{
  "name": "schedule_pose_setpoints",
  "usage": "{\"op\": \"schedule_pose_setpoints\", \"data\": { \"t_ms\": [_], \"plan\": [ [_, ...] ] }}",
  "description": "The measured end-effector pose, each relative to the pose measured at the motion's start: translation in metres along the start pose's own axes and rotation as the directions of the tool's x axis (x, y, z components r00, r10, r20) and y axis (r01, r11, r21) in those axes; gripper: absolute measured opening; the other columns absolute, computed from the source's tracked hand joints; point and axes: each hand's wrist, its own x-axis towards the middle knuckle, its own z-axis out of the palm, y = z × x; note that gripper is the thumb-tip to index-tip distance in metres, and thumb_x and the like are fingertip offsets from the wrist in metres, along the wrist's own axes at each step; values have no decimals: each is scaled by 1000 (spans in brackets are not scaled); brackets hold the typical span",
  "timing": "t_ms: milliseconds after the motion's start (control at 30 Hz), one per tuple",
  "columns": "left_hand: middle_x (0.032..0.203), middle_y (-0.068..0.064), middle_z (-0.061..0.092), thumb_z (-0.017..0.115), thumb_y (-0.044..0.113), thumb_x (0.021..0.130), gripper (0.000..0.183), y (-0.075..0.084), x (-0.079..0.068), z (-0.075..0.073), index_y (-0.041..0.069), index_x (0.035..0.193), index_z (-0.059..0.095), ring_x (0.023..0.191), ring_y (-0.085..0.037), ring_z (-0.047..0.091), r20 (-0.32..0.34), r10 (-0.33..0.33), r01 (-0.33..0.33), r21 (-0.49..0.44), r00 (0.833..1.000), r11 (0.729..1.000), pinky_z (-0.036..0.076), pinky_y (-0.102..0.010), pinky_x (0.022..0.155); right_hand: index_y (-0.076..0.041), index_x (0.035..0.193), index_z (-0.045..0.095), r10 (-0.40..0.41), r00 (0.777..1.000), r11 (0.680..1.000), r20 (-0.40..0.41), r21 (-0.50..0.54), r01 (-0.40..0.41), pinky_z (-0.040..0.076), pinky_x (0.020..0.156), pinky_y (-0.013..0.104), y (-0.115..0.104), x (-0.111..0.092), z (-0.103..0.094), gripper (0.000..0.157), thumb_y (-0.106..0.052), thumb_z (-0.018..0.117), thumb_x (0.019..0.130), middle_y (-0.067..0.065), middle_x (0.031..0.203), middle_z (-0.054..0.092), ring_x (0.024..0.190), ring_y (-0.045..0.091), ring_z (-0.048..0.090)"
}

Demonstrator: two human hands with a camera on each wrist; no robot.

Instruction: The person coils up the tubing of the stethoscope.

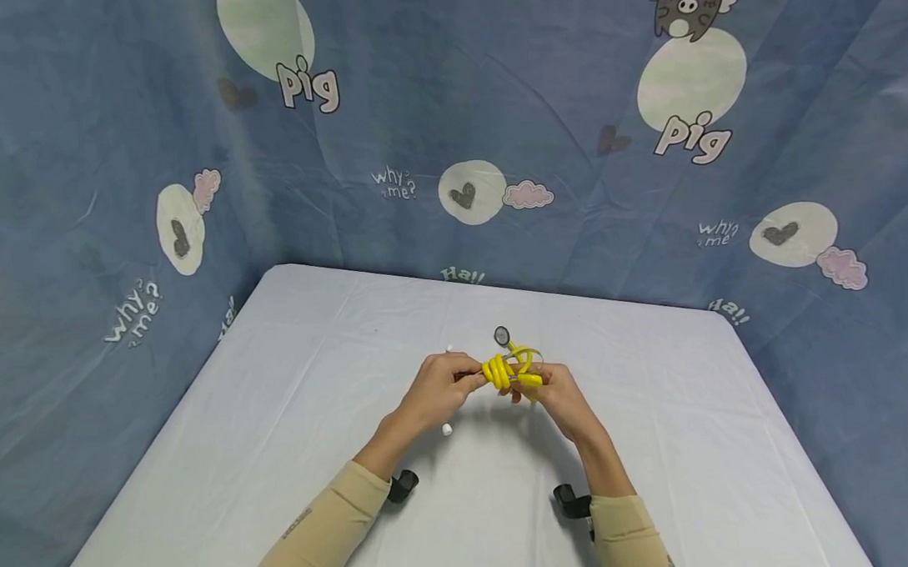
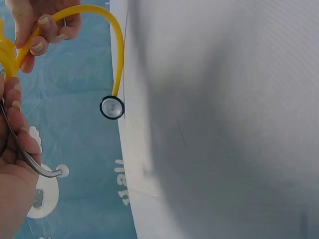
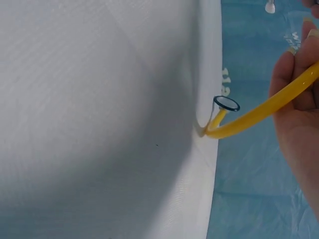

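Observation:
A stethoscope with yellow tubing (image 1: 498,371) is held above the table between both hands, its tube wound in several coils. My left hand (image 1: 441,390) grips it by the metal ear tubes (image 2: 36,166), whose white ear tip (image 1: 447,430) sticks out below the hand. On the other side, my right hand (image 1: 565,396) holds the yellow tube between thumb and curled fingers. The round chest piece (image 1: 502,336) dangles free at the tube's end, beyond the coils in the head view. Part of the right hand's hold is hidden by the tubing.
A white cloth covers the table (image 1: 336,354). Blue printed curtains (image 1: 388,127) rise behind and beside it. Dark wrist-camera mounts (image 1: 404,484) sit at both wrists, near the beige sleeves (image 1: 327,530). Shadows of the arms fall on the cloth.

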Motion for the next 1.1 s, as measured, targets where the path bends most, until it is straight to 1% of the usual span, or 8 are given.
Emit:
{"op": "schedule_pose_setpoints", "data": {
  "t_ms": [133, 267, 433, 633, 733, 900, 967, 1100],
  "plan": [
    [87, 10, 71, 70, 20, 93, 10, 0, 0, -2, 18, 95, 79, 70, -8, 56, 1, -20, 20, 23, 1000, 1000, 48, -23, 60, 9, 114, 68, 5, 1000, 1000, -2, 0, -5, 50, 87, 47, 0, -3, 1, 26, -8, 60, 96, 32, 98, 70, 78, 21, 65],
    [85, 10, 70, 69, 21, 94, 11, 1, 1, -9, 18, 96, 79, 68, -8, 55, -57, -52, 56, 80, 997, 995, 47, -25, 60, 12, 115, 67, -16, 999, 1000, 34, 2, 16, 55, 82, 45, -1, -7, 2, 33, -16, 61, 98, 21, 94, 74, 77, 21, 65],
    [85, 9, 69, 69, 23, 94, 12, 0, 3, -16, 17, 98, 79, 67, -9, 54, -101, -91, 103, 122, 991, 987, 46, -26, 59, 4, 115, 70, -32, 998, 999, 52, -33, 34, 55, 74, 42, -6, -15, 1, 30, -19, 62, 98, 11, 87, 74, 74, 18, 63],
    [86, 5, 70, 68, 24, 95, 15, -5, 2, -17, 15, 98, 79, 65, -9, 53, -123, -103, 124, 170, 987, 978, 45, -26, 58, 5, 115, 70, -21, 995, 997, 93, -69, 28, 53, 74, 41, -12, -20, 1, 31, -19, 64, 97, 12, 87, 73, 76, 20, 62],
    [84, 5, 69, 68, 25, 95, 15, -9, 1, -17, 15, 99, 79, 64, -10, 53, -144, -129, 156, 192, 981, 969, 45, -27, 58, -2, 113, 73, -10, 993, 993, 120, -119, 25, 53, 75, 43, -17, -24, 1, 25, -19, 65, 96, 12, 87, 72, 76, 17, 60],
    [84, 4, 69, 67, 24, 95, 15, -13, 0, -16, 16, 97, 79, 63, -12, 52, -100, -163, 181, 204, 981, 962, 44, -28, 57, -12, 110, 75, -21, 988, 981, 154, -186, 50, 52, 72, 41, -25, -27, -1, 18, -16, 64, 96, 13, 86, 71, 77, 25, 61],
    [83, 5, 69, 67, 24, 96, 15, -13, 0, -16, 16, 96, 79, 62, -12, 51, -81, -171, 185, 219, 982, 958, 43, -27, 56, -12, 111, 75, -19, 983, 978, 180, -203, 56, 53, 72, 39, -28, -27, -2, 19, -15, 64, 96, 15, 87, 72, 78, 29, 62],
    [72, 4, 64, 67, 23, 95, 17, -13, 2, -16, 12, 91, 79, 57, -12, 48, -64, -184, 194, 240, 981, 951, 40, -27, 53, -9, 114, 74, 6, 972, 968, 234, -246, 53, 52, 69, 33, -37, -27, -2, 22, -15, 63, 96, 20, 89, 72, 78, 24, 62]
  ]
}}
